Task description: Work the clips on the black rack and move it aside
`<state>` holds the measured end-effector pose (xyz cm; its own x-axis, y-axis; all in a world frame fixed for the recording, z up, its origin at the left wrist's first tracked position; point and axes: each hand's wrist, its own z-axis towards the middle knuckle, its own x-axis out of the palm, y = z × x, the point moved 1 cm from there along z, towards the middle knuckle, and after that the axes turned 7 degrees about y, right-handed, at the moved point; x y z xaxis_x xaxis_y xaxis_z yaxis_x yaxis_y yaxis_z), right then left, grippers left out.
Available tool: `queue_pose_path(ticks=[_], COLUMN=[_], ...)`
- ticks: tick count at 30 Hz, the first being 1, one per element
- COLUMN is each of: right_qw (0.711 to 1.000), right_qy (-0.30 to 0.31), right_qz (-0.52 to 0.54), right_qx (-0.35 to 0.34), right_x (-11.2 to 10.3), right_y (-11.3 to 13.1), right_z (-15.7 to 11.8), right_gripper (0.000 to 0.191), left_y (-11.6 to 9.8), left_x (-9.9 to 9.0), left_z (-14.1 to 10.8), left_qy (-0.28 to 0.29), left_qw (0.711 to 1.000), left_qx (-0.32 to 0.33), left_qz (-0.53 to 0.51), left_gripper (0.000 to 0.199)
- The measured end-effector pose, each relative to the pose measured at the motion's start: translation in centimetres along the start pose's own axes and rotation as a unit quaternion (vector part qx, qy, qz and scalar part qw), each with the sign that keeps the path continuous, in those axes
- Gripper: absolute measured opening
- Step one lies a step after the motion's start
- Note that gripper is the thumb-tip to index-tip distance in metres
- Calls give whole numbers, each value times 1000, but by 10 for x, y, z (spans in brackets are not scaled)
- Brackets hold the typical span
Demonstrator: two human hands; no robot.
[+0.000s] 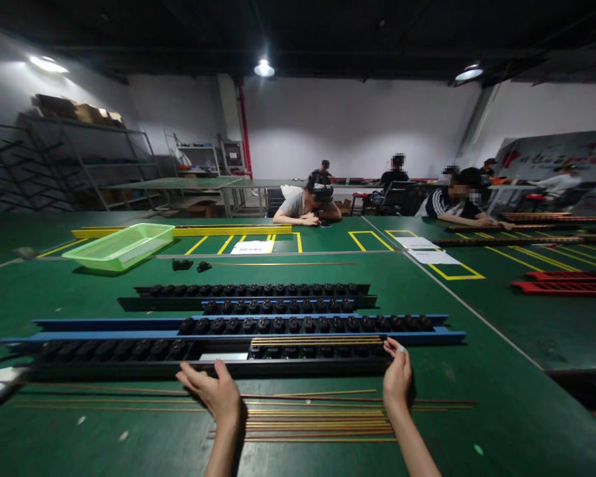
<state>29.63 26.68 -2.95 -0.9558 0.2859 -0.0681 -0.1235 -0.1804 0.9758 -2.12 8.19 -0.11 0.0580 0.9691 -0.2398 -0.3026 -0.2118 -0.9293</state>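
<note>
Brass rods are lying lengthwise on the black slotted rail, long axis running left-right; I'm hovering my left hand fingers spread, right hand fingers pressed together at the rail's edge.

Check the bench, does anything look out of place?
A bundle of thin brass rods lies across the top of the nearest black rack, by the right hand, while the other rods lie on the bench.
</note>
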Motion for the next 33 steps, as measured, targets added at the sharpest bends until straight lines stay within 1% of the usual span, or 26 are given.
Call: queue_pose_path(ticks=[5,9,16,26,33], right_qw=[1000,1000,1000,999,999], right_qy=[9,15,18,29,31], right_qz=[14,16,16,17,18], right_qx=[5,12,16,16,15], right_x=[0,-1,-2,-3,-3], right_y=[4,7,5,7,8], right_z=[0,0,-1,-2,-4], right_gripper=[52,55,55,53,51], left_y=[-2,-1,2,1,-1], left_x=[-1,-3,-6,-7,-8], left_z=[1,1,2,1,2], left_qy=[8,14,17,33,52], left_qw=[1000,1000,999,996,995], left_qx=[-1,9,34,31,31], left_qz=[-5,1,37,73,84], left_gripper=[82,85,82,76,80])
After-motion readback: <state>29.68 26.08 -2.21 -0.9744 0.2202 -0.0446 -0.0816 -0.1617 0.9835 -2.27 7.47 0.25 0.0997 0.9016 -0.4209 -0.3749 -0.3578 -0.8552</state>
